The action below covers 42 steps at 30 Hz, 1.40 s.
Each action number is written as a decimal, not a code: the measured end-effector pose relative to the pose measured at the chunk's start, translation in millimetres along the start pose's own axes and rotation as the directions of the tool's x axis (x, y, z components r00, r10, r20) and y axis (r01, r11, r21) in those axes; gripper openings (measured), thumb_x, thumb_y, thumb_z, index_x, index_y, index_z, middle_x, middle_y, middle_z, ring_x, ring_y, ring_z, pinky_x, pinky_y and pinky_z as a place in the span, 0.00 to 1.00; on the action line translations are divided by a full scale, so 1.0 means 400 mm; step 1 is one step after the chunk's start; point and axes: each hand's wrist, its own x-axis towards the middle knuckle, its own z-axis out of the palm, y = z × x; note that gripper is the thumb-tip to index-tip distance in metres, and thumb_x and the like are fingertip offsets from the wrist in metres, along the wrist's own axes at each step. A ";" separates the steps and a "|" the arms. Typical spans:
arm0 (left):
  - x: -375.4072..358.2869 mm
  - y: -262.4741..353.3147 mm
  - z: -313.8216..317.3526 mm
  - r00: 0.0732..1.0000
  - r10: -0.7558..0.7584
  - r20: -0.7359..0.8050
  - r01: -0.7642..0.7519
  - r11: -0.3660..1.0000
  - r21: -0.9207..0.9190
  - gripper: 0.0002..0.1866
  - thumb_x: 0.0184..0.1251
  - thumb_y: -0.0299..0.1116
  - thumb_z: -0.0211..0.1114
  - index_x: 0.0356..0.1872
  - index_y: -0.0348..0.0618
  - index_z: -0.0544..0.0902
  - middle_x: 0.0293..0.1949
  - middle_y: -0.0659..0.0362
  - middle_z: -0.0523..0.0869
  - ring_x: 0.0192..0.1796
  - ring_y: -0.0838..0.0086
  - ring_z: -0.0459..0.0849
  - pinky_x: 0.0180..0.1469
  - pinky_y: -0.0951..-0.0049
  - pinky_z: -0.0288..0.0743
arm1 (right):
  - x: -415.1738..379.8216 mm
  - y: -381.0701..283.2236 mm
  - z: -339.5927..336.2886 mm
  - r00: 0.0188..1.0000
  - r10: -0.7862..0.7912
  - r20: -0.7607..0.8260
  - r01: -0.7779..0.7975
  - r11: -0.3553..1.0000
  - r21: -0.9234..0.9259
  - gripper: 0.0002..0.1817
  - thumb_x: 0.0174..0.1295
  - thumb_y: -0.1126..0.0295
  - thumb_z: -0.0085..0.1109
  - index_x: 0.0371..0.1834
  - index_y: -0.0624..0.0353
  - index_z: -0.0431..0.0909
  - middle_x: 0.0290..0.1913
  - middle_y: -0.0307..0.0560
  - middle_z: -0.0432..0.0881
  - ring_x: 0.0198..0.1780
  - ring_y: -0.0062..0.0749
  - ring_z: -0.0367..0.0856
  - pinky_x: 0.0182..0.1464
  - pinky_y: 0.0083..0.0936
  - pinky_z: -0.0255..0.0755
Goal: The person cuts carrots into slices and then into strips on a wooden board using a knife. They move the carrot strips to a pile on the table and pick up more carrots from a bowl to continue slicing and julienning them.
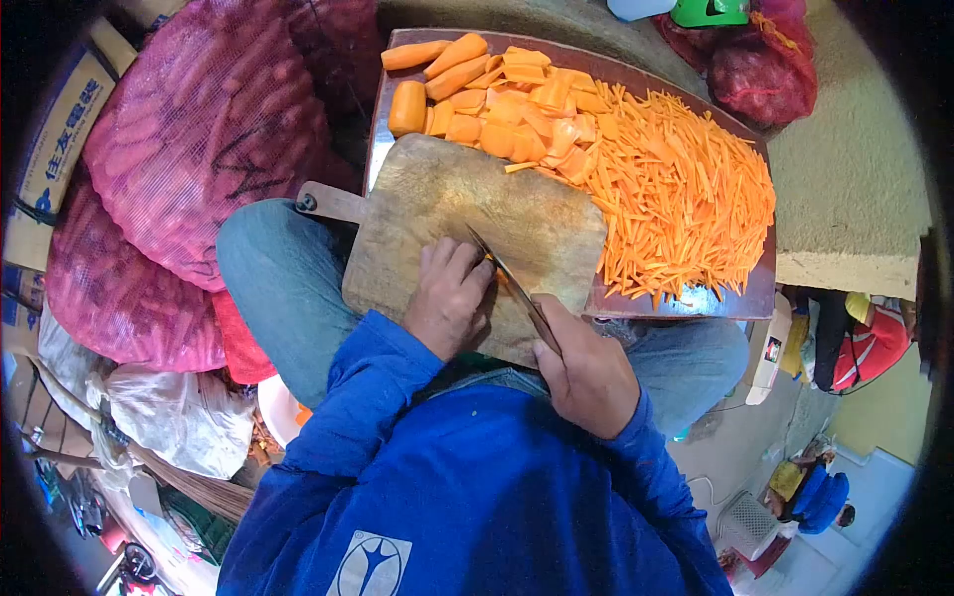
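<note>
On the worn wooden cutting board [417, 189], my left hand [452, 298] rests with its fingers curled and pressed together. A bit of orange carrot [490, 259] shows at those fingertips, against the blade; most of it is hidden by the hand. My right hand [588, 370] is wrapped round the handle of a knife [515, 285], whose tip points away and to the left. Beyond the board lie whole peeled carrots [457, 75] and flat carrot slices [527, 124]. A big heap of carrot strips [681, 194] covers the right side of the dark red table.
Pink mesh sacks of carrots [209, 139] stand at the left. The board's handle [333, 202] juts over my left knee. Another red mesh bag [765, 74] sits at the back right, near a green container [711, 12]. A person in blue [823, 497] is at the far lower right.
</note>
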 end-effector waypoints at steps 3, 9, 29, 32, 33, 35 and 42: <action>0.002 -0.002 -0.004 0.999 0.037 0.020 -0.037 0.999 0.021 0.17 0.52 0.23 0.73 0.46 0.35 0.86 0.47 0.49 0.82 0.50 0.50 0.79 0.54 0.52 0.71 | 0.014 0.019 0.031 1.000 0.016 -0.018 -0.016 1.000 0.018 0.28 0.74 0.69 0.60 0.77 0.60 0.68 0.52 0.65 0.87 0.49 0.66 0.88 0.47 0.54 0.83; 0.000 -0.005 0.007 1.000 0.024 -0.018 -0.024 0.999 0.022 0.19 0.50 0.24 0.73 0.46 0.33 0.86 0.46 0.49 0.81 0.50 0.51 0.78 0.54 0.52 0.71 | 0.059 0.018 0.026 0.993 -0.073 -0.093 0.081 0.993 0.090 0.24 0.74 0.73 0.59 0.72 0.63 0.72 0.49 0.71 0.85 0.51 0.71 0.86 0.51 0.53 0.80; 0.002 0.004 0.004 0.999 0.019 -0.044 -0.017 0.999 0.040 0.12 0.48 0.23 0.71 0.37 0.37 0.85 0.41 0.50 0.79 0.47 0.51 0.78 0.51 0.51 0.71 | 0.053 0.009 0.044 0.999 0.029 -0.020 -0.028 0.996 0.080 0.24 0.74 0.71 0.60 0.72 0.60 0.73 0.50 0.70 0.87 0.51 0.71 0.86 0.52 0.53 0.80; -0.002 -0.005 0.008 0.997 0.008 -0.072 -0.006 0.999 0.032 0.18 0.48 0.21 0.75 0.44 0.36 0.87 0.43 0.48 0.82 0.46 0.47 0.80 0.49 0.51 0.74 | 0.075 0.011 0.045 0.996 -0.041 -0.079 0.049 0.994 0.101 0.24 0.74 0.71 0.60 0.72 0.61 0.74 0.50 0.70 0.87 0.52 0.70 0.87 0.52 0.52 0.81; -0.001 -0.007 0.005 0.997 0.003 -0.078 0.000 0.999 0.038 0.18 0.48 0.21 0.75 0.44 0.36 0.87 0.43 0.48 0.82 0.46 0.47 0.80 0.49 0.51 0.74 | 0.074 0.000 0.034 0.996 -0.050 -0.074 0.057 0.993 0.099 0.24 0.74 0.71 0.60 0.72 0.61 0.74 0.50 0.70 0.87 0.52 0.70 0.87 0.52 0.52 0.81; -0.006 -0.004 0.005 0.994 -0.023 -0.106 0.022 1.000 -0.016 0.13 0.50 0.20 0.75 0.40 0.36 0.87 0.40 0.49 0.83 0.44 0.48 0.81 0.48 0.52 0.74 | 0.048 -0.024 0.004 0.999 0.017 -0.038 -0.014 0.996 0.087 0.26 0.75 0.68 0.61 0.73 0.60 0.70 0.52 0.69 0.87 0.51 0.68 0.88 0.48 0.55 0.82; 0.012 -0.016 -0.036 0.974 -0.130 -0.184 0.116 0.990 -0.082 0.08 0.51 0.18 0.75 0.33 0.37 0.88 0.35 0.52 0.82 0.40 0.52 0.81 0.47 0.52 0.72 | -0.004 0.009 0.032 1.000 0.016 -0.024 -0.014 0.995 0.099 0.27 0.73 0.68 0.62 0.74 0.59 0.70 0.49 0.68 0.88 0.49 0.68 0.88 0.49 0.55 0.81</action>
